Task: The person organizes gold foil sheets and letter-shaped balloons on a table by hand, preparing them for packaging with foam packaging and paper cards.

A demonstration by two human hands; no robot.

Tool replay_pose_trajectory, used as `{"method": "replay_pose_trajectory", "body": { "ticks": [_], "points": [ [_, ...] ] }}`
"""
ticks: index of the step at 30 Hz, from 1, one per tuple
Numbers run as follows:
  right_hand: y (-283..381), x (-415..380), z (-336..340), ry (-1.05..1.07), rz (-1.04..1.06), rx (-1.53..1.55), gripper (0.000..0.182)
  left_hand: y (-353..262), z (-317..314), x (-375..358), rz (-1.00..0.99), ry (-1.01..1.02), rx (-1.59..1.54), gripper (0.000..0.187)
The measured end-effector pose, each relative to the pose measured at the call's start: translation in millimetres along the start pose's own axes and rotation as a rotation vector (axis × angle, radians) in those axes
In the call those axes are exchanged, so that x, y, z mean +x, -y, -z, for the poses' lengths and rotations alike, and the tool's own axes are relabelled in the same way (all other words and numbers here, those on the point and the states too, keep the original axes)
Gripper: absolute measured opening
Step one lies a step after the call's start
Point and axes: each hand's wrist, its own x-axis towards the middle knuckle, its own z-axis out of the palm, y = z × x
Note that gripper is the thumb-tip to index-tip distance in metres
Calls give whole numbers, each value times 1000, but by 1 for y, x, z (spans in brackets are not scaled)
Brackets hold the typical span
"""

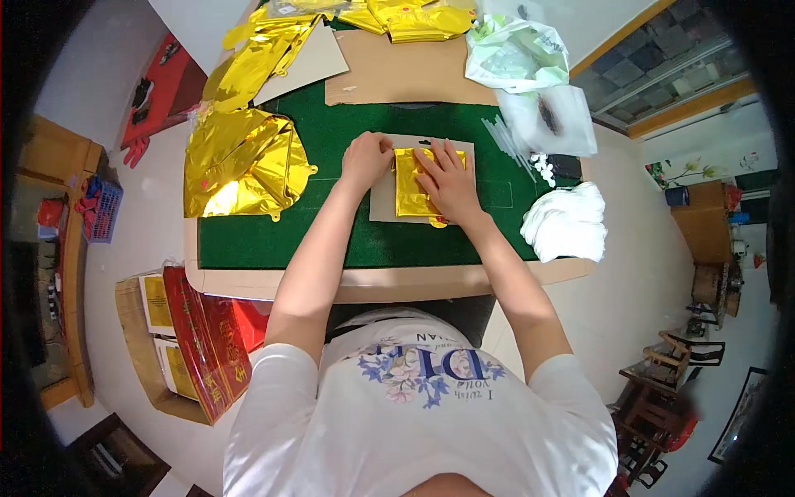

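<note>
A folded gold foil piece (411, 195) lies on a grey-brown card (383, 203) on the green table mat (290, 240). My right hand (450, 184) rests flat on the foil's upper right part, its fingers spread. At the foil's upper left corner is my left hand (367, 161), its fingers curled together over the card's edge; whatever is between the fingertips is too small to make out. A small gold tab with a red spot sticks out below the foil.
Gold foil sheets (240, 161) cover the left side. Behind lie cardboard (406, 70) and more gold foil (422, 18). At the right are a plastic bag (517, 54), clear strips (507, 142), small white pieces (543, 168) and a white cloth (566, 222).
</note>
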Motion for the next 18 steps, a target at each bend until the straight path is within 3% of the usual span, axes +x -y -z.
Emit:
{"method": "replay_pose_trajectory", "body": {
  "ticks": [2,6,8,12,14,18],
  "points": [
    [-5,-2,1,12,6,34,46,-4,2,4,102,95,26,17],
    [-7,-3,1,6,18,59,47,-1,-3,6,43,20,27,16],
    [-5,-4,1,23,1,49,47,-1,-3,11,364,160,-441,19],
    [-4,-3,1,32,-11,26,47,-14,3,6,385,146,-403,26],
    [-3,-4,-1,30,-15,21,47,0,-11,9,279,132,-333,35],
    [1,-3,1,20,-37,11,46,-7,-8,8,335,113,-326,35]
  ]
}}
